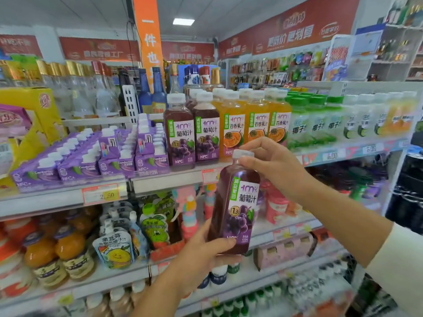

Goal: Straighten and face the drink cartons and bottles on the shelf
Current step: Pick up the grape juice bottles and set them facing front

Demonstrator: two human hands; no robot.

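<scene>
Dark purple grape bottle (234, 202) with white cap, purple cartons (91, 161), orange bottles (254, 124), green-capped clear bottles (318, 120).

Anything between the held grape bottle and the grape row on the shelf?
Open air from the held bottle to the shelf edge, but two grape bottles already front that row; no free slot shows.

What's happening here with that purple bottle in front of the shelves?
A person is holding a grape juice bottle in the air in front of the drinks shelf, label facing them. The left hand grips its base and the right hand pinches it at the cap. On the shelf, matching grape bottles stand upright between the purple cartons and the orange juice bottles. The held bottle is not yet set among them.
</scene>
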